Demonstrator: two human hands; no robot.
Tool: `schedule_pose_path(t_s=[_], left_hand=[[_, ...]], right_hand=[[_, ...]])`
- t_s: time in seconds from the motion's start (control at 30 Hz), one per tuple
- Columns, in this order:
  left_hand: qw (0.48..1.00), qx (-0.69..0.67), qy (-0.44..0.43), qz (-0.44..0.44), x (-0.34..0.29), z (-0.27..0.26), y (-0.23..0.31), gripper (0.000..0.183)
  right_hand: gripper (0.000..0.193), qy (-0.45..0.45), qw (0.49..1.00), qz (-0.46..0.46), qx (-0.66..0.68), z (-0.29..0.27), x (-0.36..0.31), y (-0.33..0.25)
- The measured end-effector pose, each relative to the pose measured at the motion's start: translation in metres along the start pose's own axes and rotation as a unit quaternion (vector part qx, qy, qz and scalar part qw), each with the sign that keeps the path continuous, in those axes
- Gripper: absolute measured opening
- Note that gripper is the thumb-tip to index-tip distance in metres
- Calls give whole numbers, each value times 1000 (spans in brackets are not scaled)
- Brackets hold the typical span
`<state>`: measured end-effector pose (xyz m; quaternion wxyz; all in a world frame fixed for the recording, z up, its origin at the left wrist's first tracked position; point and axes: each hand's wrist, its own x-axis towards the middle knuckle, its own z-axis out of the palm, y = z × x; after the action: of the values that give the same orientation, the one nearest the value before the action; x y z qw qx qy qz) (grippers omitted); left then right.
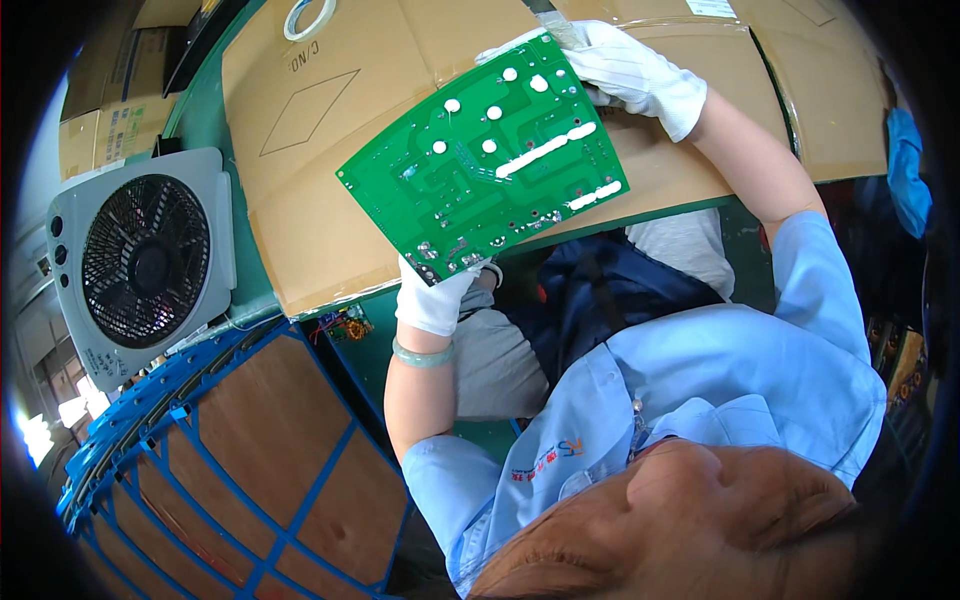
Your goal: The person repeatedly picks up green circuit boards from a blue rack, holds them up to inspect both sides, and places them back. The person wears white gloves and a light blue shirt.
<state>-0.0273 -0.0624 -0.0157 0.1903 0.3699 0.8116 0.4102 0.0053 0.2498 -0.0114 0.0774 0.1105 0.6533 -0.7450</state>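
A green circuit board (480, 150) is held up at a tilt above the cardboard, its solder side showing white patches and round white dots. My left hand (433, 300), in a white glove, grips the board's lower corner; its fingers are mostly hidden behind the board. At the upper right corner, my right hand (640, 75), also gloved in white, is closed on the board's edge, with some fingertips showing past the top edge.
Flattened cardboard (320, 220) covers the green table. A tape roll (310, 16) lies at the far edge. A grey box fan (150, 260) stands at the left. Below it is a blue-framed rack with brown panels (270, 430). A blue cloth (907, 170) hangs at the right.
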Motion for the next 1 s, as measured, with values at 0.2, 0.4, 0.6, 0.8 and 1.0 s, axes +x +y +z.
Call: schedule_pose_path(t_s=[0.2, 0.4, 0.6, 0.8, 1.0], left_hand=[[998, -40, 24, -30, -4, 0, 9, 51], [966, -216, 33, -141, -19, 7, -8, 53], [833, -488, 65, -253, -15, 5, 2, 32], [855, -488, 58, -163, -16, 6, 6, 46], [834, -525, 58, -159, -16, 5, 5, 48]], right_hand=[[23, -9, 999, 51, -9, 15, -4, -32], [51, -16, 992, 49, 118, 11, 9, -10], [50, 50, 998, -19, 27, 17, 6, -11], [40, 64, 998, -9, 12, 11, 6, -9], [36, 79, 997, -1, 14, 1, 9, 3]])
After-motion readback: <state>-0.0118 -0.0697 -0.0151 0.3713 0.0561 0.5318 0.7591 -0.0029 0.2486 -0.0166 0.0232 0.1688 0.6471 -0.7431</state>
